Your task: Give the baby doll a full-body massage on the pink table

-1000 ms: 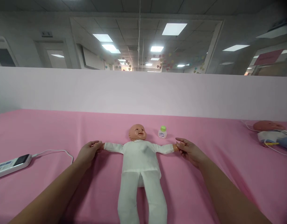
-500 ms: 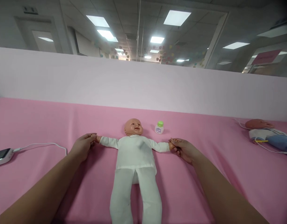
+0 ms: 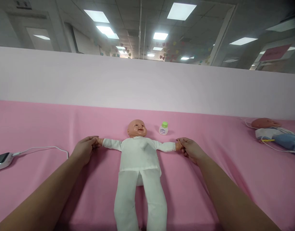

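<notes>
A baby doll (image 3: 139,155) in a white top and white trousers lies on its back on the pink sheet (image 3: 192,192), arms stretched out to both sides. My left hand (image 3: 86,148) is closed around the doll's hand at the left of the view. On the other side, my right hand (image 3: 189,149) pinches the doll's other hand between thumb and fingers. Near the doll's head stands a small clear bottle (image 3: 163,129) with a green cap, touched by neither hand. The doll's feet are mostly cut off by the lower edge.
A white handheld device (image 3: 3,161) with a dark screen and a white cable (image 3: 44,148) lies at the far left. Another doll (image 3: 279,134), in blue and white with thin tubing, lies at the far right. A white low wall (image 3: 147,85) with glass above borders the back.
The doll's arm in my right hand is raised slightly and drawn a little outward. Both hands keep their hold. The view has tilted down slightly.
</notes>
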`<control>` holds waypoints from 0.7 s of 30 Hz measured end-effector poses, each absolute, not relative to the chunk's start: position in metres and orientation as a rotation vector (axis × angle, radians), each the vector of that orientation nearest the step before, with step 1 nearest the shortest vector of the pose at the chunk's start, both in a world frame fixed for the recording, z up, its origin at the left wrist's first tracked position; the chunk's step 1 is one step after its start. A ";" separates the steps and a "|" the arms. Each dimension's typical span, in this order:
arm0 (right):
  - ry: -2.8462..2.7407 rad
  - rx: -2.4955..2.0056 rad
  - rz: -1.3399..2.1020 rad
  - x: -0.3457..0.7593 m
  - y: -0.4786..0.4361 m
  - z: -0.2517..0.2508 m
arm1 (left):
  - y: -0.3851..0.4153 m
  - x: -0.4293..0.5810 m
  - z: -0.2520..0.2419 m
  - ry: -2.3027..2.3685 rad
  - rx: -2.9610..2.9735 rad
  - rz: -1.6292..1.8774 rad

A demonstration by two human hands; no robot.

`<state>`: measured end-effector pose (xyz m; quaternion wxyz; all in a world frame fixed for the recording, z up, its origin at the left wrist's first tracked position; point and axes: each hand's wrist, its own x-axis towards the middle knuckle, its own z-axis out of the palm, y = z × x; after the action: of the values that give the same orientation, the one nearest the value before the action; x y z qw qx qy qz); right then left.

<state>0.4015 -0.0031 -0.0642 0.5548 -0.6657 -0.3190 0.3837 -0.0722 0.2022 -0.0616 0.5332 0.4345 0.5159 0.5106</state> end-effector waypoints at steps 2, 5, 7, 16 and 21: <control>-0.725 -1.519 0.983 0.404 -0.005 -0.062 | 0.201 -0.073 -0.060 1.174 1.022 1.202; -0.735 -1.359 1.120 0.409 -0.010 -0.061 | 0.200 -0.073 -0.059 1.125 1.031 1.181; -0.779 -1.277 1.185 0.411 -0.013 -0.062 | 0.200 -0.074 -0.059 1.119 1.036 1.181; -0.895 -1.247 1.188 0.406 -0.010 -0.068 | 0.200 -0.078 -0.062 1.131 1.138 1.142; -0.870 -1.309 1.103 0.403 -0.004 -0.071 | 0.201 -0.075 -0.060 1.185 1.112 1.145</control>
<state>0.4034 -0.0039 -0.0707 0.5735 -0.5586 -0.3711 0.4705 -0.0748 0.2014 -0.0598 0.5454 0.4688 0.4996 0.4828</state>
